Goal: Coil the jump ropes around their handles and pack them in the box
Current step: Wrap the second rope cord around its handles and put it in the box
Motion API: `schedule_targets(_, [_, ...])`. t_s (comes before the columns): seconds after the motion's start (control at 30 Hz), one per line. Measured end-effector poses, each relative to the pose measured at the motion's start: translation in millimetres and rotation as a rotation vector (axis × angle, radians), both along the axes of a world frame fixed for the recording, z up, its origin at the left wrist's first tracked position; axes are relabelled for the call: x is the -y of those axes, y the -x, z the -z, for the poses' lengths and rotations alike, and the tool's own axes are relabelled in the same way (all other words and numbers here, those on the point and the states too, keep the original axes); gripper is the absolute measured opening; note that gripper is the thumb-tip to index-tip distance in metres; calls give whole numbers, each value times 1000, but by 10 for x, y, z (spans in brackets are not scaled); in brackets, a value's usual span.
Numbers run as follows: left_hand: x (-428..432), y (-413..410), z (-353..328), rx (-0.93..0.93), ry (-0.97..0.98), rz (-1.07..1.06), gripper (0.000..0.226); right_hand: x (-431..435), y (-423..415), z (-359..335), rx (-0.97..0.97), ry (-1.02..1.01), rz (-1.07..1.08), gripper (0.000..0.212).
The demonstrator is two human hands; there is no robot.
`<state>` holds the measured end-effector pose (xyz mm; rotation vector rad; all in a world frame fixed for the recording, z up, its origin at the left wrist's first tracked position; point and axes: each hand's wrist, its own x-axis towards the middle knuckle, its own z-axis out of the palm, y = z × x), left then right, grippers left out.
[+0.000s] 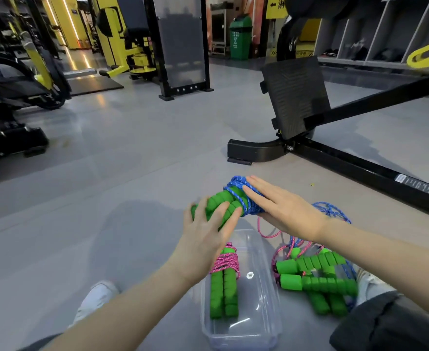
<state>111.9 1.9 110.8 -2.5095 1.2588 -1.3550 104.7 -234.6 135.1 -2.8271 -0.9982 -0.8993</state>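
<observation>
So the clear box (243, 338) sat on the floor (132, 173) right between the person's legs, nearest to the camera. One pink rope (224, 277) was already in there, wound tight around its green handles and laid along the left wall, I'd guess to leave room beside it for more. Just off the box's right edge was a pile of loose ropes (314, 277), pink and blue cord tangled around more green handles, not coiled yet.

A bit further out, both hands were up over the far end of the box. The left hand (208, 219) had its fingers curled around a pair of handles (219, 198), clamping them side by side so they wouldn't split apart. The right hand (281, 209) was flat, fingers straight, pressing against the blue rope (236, 191) wound around the handles' far end, probably to keep the turns from slipping. The tail of that cord seemed to trail toward the pile, though I couldn't really tell.

Past that, a black machine frame (335, 153) with a tilted foot plate (294, 97), and a green bin (240, 38) way back.
</observation>
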Motion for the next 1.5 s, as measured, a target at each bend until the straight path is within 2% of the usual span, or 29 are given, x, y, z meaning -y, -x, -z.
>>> schedule_targets(0.1, [6,91,234,-111,-26,34,56,95,90,162,-60,96,-7,56])
schedule_targets(0.17, [-143,-2,253,-75,-136,92,55,139,154,243,-61,190,-45,63])
schedule_targets(0.27, [-383,-161,189,-8,-309,221,51,197,240,315,32,321,-85,59])
schedule_targets(0.37, [-490,-213,69,24,-415,332,45,198,330,369,96,331,-171,72])
schedule_targets(0.47, [-550,-252,-59,47,-463,428,41,88,454,414,55,247,-251,81])
schedule_targets(0.53, [-593,-267,-100,53,-475,482,39,25,515,417,20,226,-305,81])
schedule_targets(0.6, [-616,-258,-92,48,-492,524,37,21,523,379,12,302,-349,79])
schedule_targets(0.7, [-618,-301,-56,25,-515,557,35,-18,569,348,9,303,-353,60])
schedule_targets(0.77, [-579,-358,-32,-3,-519,578,31,-76,649,378,16,246,-330,47])
schedule_targets(0.83, [-478,-392,9,-45,-517,584,23,-140,717,444,4,204,-291,45])
schedule_targets(0.9, [-321,-418,86,-88,-503,565,18,-192,743,545,0,190,-234,52])
schedule_targets(1.03, [-13,-480,319,-149,-526,543,25,-308,799,844,-59,165,-90,79])
schedule_targets(1.17, [196,-527,664,-86,-571,522,32,-421,898,1135,-107,158,43,75])
schedule_targets(1.27, [317,-563,896,-87,-647,505,27,-576,904,1370,-112,112,182,75])
schedule_targets(1.37, [368,-539,1031,-155,-627,443,34,-745,899,1518,-149,3,313,84])
schedule_targets(1.43, [367,-494,1096,-212,-558,383,26,-800,905,1550,-184,-36,355,89])
schedule_targets(1.47, [356,-467,1098,-246,-519,334,14,-809,913,1550,-189,-41,354,91])
schedule_targets(1.5, [348,-446,1061,-345,-488,241,20,-811,915,1535,-188,-44,349,91])
